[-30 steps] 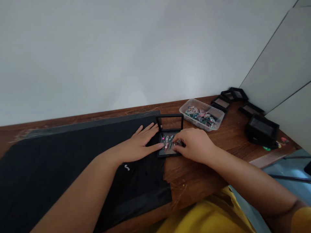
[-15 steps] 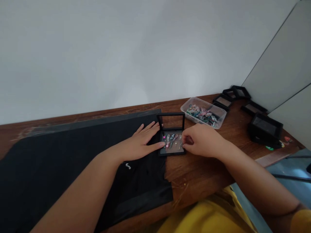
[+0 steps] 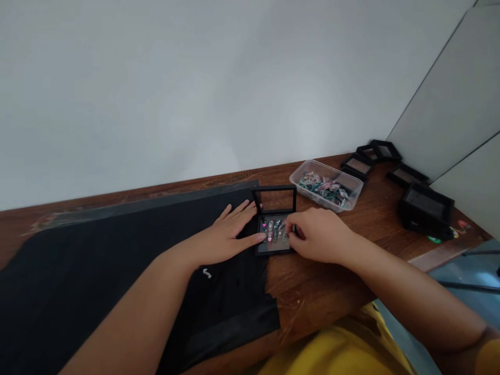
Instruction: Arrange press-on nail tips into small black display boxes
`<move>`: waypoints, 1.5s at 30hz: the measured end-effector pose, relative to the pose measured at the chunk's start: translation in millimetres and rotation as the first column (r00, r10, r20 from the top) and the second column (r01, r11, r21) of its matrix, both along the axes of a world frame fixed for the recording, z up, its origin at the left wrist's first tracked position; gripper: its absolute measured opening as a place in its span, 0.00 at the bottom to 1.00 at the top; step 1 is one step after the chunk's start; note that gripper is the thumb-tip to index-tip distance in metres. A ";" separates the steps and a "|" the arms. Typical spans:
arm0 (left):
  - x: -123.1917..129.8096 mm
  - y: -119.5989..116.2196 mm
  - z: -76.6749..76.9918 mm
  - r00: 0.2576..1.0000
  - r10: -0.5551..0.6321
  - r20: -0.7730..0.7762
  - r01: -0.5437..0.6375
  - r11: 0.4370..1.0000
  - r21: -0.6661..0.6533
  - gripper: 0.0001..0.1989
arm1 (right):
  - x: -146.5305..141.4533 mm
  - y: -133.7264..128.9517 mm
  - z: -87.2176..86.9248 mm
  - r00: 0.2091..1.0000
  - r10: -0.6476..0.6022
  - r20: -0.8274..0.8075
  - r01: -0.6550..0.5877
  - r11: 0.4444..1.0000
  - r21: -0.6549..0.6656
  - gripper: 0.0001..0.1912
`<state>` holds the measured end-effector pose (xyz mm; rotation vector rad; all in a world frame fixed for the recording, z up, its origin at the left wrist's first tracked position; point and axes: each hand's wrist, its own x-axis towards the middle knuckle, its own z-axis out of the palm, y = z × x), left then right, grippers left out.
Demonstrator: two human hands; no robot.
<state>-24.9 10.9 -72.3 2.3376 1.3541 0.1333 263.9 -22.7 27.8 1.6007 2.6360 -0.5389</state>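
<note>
A small black display case (image 3: pixel 275 252) stands with its windowed lid (image 3: pixel 275 188) raised, at the right end of the black mat. Decorated press-on nails (image 3: pixel 270 234) lie side by side in its base, some with pink charms. My left hand (image 3: pixel 219 237) rests with fingers spread, fingertips by the lid's left side and the thumb over the base's left edge. Over the base's right part, my right hand (image 3: pixel 322 234) pinches with thumb and forefinger at the rightmost press-on nail, which the fingers partly cover.
Behind my right hand is a clear plastic tub (image 3: pixel 355 200) of loose press-on nails. More black cases (image 3: pixel 425 203) lie to the right along the wall. A black mat (image 3: pixel 117 250) covers the left of the wooden table (image 3: pixel 320 284), with a small white scrap (image 3: pixel 207 273) on it.
My right hand has shifted left, further over the case, and the nails on the right sit closer to the others. My left hand stays in place.
</note>
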 end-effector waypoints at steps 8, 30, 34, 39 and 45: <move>1.7 0.0 3.7 1.000 -0.007 -0.002 0.007 1.000 -0.028 0.48 | -3.0 -3.7 -0.3 1.000 -0.018 -0.011 0.018 1.000 0.007 0.11; -0.4 1.1 -2.8 1.000 -0.008 -0.001 0.008 1.000 -0.020 0.48 | -4.6 -6.3 -2.0 1.000 0.003 -0.021 -0.004 0.999 -0.038 0.09; 0.9 0.2 -1.4 1.000 0.008 -0.010 -0.008 1.000 -0.015 0.49 | -4.6 -6.6 0.8 0.992 -0.033 -0.123 0.030 0.999 -0.027 0.09; 0.7 -0.1 -3.6 1.000 -0.009 -0.010 0.009 1.000 0.008 0.48 | -2.2 -2.6 0.9 0.939 -0.101 -0.330 0.127 0.990 0.058 0.09; 0.4 1.3 -2.6 1.000 -0.006 -0.012 0.006 1.000 -0.006 0.46 | 3.3 1.9 -15.2 0.902 -0.057 -0.429 0.185 0.947 0.263 0.24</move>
